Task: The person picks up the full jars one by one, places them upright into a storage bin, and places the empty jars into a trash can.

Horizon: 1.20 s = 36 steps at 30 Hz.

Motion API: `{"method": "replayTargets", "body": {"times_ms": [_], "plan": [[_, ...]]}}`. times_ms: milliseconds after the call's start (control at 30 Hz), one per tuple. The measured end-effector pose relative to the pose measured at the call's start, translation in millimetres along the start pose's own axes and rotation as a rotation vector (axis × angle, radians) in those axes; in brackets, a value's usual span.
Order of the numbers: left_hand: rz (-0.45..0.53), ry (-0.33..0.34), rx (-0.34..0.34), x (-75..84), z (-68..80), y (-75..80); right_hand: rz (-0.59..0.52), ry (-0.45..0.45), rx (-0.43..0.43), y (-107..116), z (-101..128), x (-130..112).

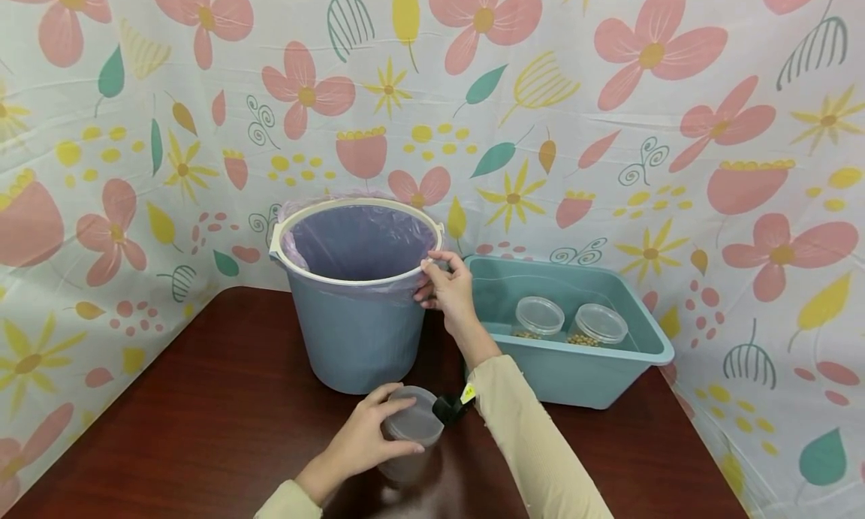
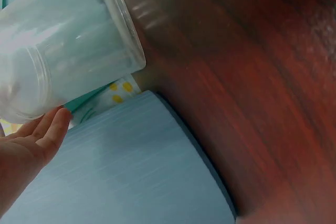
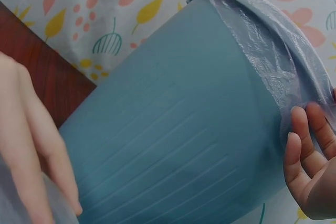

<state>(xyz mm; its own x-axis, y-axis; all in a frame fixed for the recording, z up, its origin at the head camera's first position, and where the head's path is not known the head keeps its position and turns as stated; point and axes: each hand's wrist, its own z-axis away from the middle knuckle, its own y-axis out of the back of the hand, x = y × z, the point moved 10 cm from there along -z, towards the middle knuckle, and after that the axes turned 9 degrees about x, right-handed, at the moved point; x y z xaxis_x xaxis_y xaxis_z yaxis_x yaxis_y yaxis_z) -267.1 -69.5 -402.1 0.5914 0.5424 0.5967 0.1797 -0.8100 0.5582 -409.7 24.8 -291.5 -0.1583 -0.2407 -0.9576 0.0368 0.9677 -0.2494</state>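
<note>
a: where is the jar sitting right now?

b: the clear plastic jar point(image 1: 411, 435) is standing on the dark wood table point(image 1: 203, 399), just in front of the blue bucket point(image 1: 361, 331); the left hand point(image 1: 361, 438) is curling over its lid, fingers wrapping the top; in the left wrist view the jar is looking empty, though i cannot tell for sure.

a: and the other hand?

b: the right hand point(image 1: 449, 290) is pinching the bucket's rim, where the purple bag liner point(image 1: 358, 241) is folding over the white edge; the fingertips are resting right on the plastic film.

a: what is worrying you?

b: the liner is looking thin and loosely tucked; i am guessing a tug from those fingers could be pulling it off the rim or tearing it; the bucket is also standing close to the teal bin point(image 1: 574, 354) holding two lidded jars point(image 1: 568, 324), so a push on the rim could be sliding it into that bin; and the jar under the left hand, gripped only at the top, could be tipping if the hand is twisting hard.
</note>
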Motion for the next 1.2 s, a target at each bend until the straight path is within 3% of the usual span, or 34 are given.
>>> {"method": "replayTargets", "body": {"times_ms": [433, 867, 1200], "plan": [[0.01, -0.024, 0.107, 12.6, -10.5, 30.0, 0.0, 0.019, -0.006, -0.8, -1.3, 1.1], [0.005, -0.171, 0.237, 38.3, -23.4, 71.4, 0.024, 0.014, -0.017, -1.1, -1.3, -0.6], [-0.004, -0.244, 0.277, 57.6, -35.4, 100.3, 0.005, 0.041, 0.001, -0.8, -1.4, 0.7]]}}
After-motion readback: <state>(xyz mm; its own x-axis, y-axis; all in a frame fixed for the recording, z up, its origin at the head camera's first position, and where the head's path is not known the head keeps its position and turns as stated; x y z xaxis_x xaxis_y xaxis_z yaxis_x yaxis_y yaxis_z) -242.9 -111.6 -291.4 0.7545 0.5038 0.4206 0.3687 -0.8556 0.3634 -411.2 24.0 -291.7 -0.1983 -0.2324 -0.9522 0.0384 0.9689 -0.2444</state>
